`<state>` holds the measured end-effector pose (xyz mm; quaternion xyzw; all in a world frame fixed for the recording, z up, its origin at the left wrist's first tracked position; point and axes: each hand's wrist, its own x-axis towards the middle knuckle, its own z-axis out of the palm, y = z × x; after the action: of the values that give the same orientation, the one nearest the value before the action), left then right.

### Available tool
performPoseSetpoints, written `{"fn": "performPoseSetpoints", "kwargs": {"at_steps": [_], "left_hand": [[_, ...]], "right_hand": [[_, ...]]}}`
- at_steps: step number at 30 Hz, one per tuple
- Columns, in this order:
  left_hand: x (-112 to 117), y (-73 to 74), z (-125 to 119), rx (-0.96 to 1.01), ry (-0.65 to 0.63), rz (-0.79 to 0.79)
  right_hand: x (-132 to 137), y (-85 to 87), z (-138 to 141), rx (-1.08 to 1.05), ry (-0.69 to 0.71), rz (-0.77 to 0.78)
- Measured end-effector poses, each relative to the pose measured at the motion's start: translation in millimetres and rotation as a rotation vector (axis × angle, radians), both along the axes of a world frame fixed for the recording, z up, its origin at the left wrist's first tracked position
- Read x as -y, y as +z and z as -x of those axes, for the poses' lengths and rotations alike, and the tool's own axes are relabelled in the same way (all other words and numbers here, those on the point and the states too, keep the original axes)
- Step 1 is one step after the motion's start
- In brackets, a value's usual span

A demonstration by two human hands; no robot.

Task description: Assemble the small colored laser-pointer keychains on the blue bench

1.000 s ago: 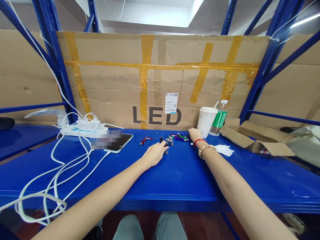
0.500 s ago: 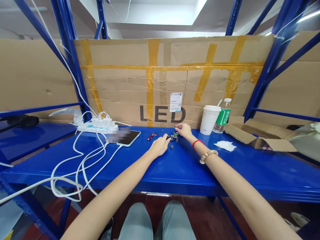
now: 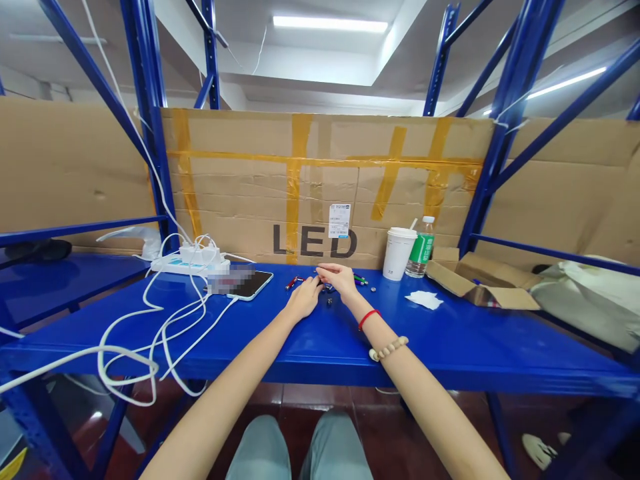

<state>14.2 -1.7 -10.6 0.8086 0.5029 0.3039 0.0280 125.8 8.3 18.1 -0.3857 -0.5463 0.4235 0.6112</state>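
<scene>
My left hand (image 3: 303, 299) rests low over the blue tabletop, its fingers bent and drawn together at a small dark thing too tiny to name. Just right of it, my right hand (image 3: 341, 280) has thumb and fingers closed in a pinch near the left fingertips. Whatever it holds is hidden. Around the hands lie small coloured metal pieces: a slim red piece (image 3: 291, 284) on the left and a slim green piece (image 3: 359, 279) behind the right wrist. A small silvery piece (image 3: 329, 302) lies between the hands, nearer me.
Left are a phone (image 3: 255, 285), a white power strip (image 3: 193, 265) and looping white cables (image 3: 167, 333). A white paper cup (image 3: 399, 255), a green-labelled bottle (image 3: 421, 248), a crumpled tissue (image 3: 424, 299) and an open cardboard box (image 3: 493, 288) stand or lie right. Cardboard (image 3: 240, 193) closes the back.
My right hand has moved left and now meets the left fingertips, uncovering green pieces behind it. The camera view has tilted up and turned slightly right.
</scene>
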Motion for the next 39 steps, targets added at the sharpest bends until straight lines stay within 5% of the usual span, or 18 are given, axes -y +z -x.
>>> {"fn": "performPoseSetpoints", "kwargs": {"at_steps": [18, 39], "left_hand": [[13, 9.6, 0, 0.057, 0.065, -0.002], [15, 10.4, 4, 0.034, 0.104, 0.096]], "right_hand": [[-1, 3.3, -9, -0.175, 0.169, 0.152], [-4, -8.8, -5, 0.162, 0.053, -0.027]]}}
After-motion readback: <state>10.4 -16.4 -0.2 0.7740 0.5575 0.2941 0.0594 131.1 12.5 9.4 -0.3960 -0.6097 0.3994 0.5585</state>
